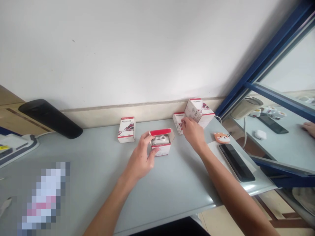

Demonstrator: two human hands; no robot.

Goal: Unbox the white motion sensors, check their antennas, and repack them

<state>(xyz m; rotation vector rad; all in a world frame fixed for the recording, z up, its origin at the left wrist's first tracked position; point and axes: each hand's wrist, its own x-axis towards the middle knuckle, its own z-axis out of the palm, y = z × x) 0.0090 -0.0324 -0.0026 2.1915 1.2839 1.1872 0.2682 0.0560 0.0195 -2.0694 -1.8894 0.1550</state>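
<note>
My left hand [140, 156] is closed around a small white and red cardboard box [161, 151] marked "DETECTOR". The box's top is open, its red-lined flap raised. A white plastic device [161, 140] sits inside. My right hand [194, 132] is farther right, its fingers bent together in front of another box [177, 123] of the same print and just below a taller box stack [206, 114]. Whatever those fingers pinch, if anything, is hidden. A closed matching box [126, 129] stands near the wall, left of the open one.
At the right lie a black phone [236, 163] and an orange animal-faced case [221, 137]. A blue-framed glass panel [248, 86] closes off that side, with white devices behind it. A black cylindrical object [50, 118] leans at the far left. A pixelated patch covers the lower left.
</note>
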